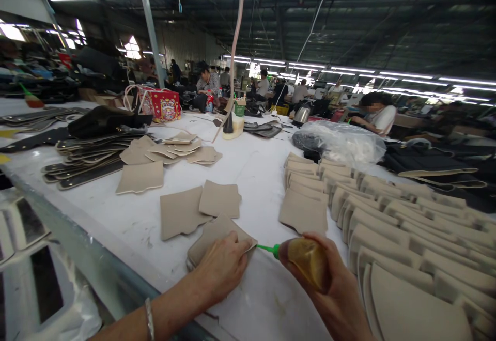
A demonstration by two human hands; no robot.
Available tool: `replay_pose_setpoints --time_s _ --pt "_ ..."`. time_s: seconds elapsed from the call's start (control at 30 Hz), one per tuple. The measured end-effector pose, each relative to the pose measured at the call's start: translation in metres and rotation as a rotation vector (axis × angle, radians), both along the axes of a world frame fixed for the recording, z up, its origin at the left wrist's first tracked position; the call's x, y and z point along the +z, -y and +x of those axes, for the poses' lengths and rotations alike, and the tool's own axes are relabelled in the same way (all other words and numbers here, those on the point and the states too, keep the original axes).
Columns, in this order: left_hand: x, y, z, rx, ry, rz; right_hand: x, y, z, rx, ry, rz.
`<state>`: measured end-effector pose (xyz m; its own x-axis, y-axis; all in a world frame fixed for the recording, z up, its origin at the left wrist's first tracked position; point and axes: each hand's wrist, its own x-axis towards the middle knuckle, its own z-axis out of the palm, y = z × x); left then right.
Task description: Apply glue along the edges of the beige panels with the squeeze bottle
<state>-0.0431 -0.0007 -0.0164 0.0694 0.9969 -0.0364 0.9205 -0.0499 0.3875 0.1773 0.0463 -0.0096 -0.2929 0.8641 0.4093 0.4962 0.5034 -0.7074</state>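
Observation:
My left hand [228, 261] presses down on a beige leather piece [217, 232] near the table's front edge, its fingers curled at the piece's right corner. In my right hand [337, 279] is a glue bottle [306, 261] with amber contents, tipped on its side. Its green nozzle [267, 248] points left, with the tip at the corner of that leather piece. Just beyond lie two more flat beige pieces [182, 209]. Whether glue is coming out is too small to tell.
Rows of overlapping beige pieces [418, 299] cover the table's right side. Stacked dark strips [93, 157] and loose beige pieces [140, 176] lie left. Farther back are a red patterned bag [160, 104], clear plastic [349, 142] and a hanging cord [234, 41]. Other people work beyond.

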Motion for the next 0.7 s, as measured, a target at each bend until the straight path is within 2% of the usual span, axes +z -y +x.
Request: replay_pose_setpoints --time_s 0.13,0.27,0.4,0.6,0.7 --pt "-0.0018 -0.0018 0.0019 0.002 -0.033 0.005 0.0030 0.0020 -0.0002 -0.018 -0.048 -0.109" --pt "-0.0012 -0.0028 0.0018 0.002 -0.026 0.002 0.0048 0.0025 -0.0013 -0.052 -0.079 -0.110" --pt "0.0003 -0.0028 -0.0006 -0.011 0.006 -0.004 0.0024 0.0033 -0.0007 -0.075 -0.133 -0.176" --pt "0.0021 -0.0035 -0.0034 -0.019 0.022 -0.036 -0.0008 0.0009 0.0034 -0.081 -0.133 -0.137" --pt "0.0026 -0.0034 -0.0037 -0.029 0.036 -0.030 -0.0004 0.0026 0.0029 -0.069 -0.141 -0.165"
